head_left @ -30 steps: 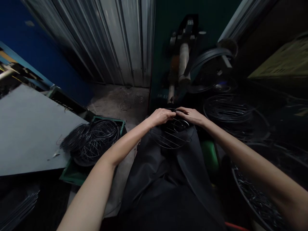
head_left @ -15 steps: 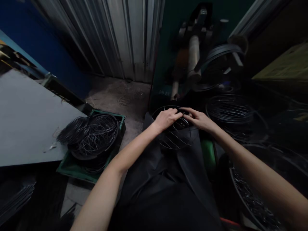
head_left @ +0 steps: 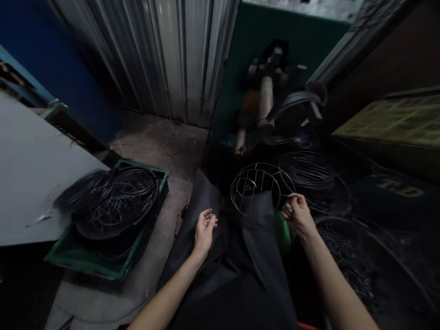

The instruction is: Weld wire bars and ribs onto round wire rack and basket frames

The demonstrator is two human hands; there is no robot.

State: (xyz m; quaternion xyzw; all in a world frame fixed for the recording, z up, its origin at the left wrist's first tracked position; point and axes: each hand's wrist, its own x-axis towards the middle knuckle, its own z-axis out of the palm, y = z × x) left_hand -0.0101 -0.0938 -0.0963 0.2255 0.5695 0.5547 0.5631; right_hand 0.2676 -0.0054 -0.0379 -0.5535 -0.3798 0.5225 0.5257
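A round wire frame (head_left: 262, 181), made of thin shiny rings joined by cross rods, stands tilted above my lap. My right hand (head_left: 297, 211) is closed on its right edge, fingers pinched around the wire. On the other side, my left hand (head_left: 205, 228) hovers over the dark apron (head_left: 223, 266), apart from the frame. Its fingers are loosely bent, and I see nothing in them. Part of the frame's lower edge is lost against the apron.
At left, a green crate (head_left: 120, 270) holds coils of dark wire (head_left: 117, 197). A green machine (head_left: 233, 82) with metal shafts stands ahead. To the right are wire rings (head_left: 309, 172), a large round container (head_left: 395, 247) with small metal pieces, and a yellow crate (head_left: 395, 123).
Both hands were together on the frame. The left has let go and drawn back left; the right has moved right and nearer, tilting the frame up. The view has shifted slightly.
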